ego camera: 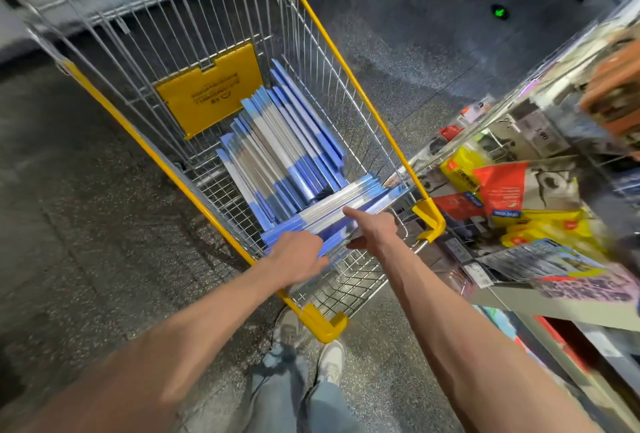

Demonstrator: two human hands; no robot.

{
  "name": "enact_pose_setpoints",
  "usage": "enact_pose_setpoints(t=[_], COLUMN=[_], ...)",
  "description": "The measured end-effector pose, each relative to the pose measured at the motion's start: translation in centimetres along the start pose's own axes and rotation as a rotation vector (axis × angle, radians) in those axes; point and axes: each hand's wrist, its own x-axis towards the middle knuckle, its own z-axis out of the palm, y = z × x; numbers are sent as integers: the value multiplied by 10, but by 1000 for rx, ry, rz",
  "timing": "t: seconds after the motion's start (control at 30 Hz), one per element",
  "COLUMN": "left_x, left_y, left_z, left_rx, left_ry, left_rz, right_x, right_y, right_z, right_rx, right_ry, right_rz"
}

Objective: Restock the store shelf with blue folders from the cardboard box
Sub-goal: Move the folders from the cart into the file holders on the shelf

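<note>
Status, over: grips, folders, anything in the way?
Copy: left grip and right grip both hold folder bundle in cart. More folders leaning behind it. Full shelf on right, cart rim between.

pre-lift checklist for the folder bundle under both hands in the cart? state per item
1. Left hand grips the near bundle at its end: ok.
2. Right hand grip: cannot tell; index finger lies straight on top, thumb below.
3. Bundle free of the leaning folders behind: cannot tell; they look to touch it.
4. Way up past the cart rail: ok, open above.
5. Free slot on the shelf: cannot tell; blurred, crowded with packets.
</note>
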Motion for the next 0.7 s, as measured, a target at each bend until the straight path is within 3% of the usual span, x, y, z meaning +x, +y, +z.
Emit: enact_pose_setpoints(t=[0.4, 0.57, 0.7], left_x=[-18, -31, -34], left_y=[5, -18, -24], left_z=[18, 28, 23], left_rx=[34, -52, -184], left_ry=[48, 54, 73], left_rz=[-22, 8, 43], right_x=[-20, -27, -41], right_y=[31, 43, 32], right_z=[23, 55, 47], right_rx=[14, -59, -93], right_ry=[86, 182, 218], right_rz=[-88, -255, -281])
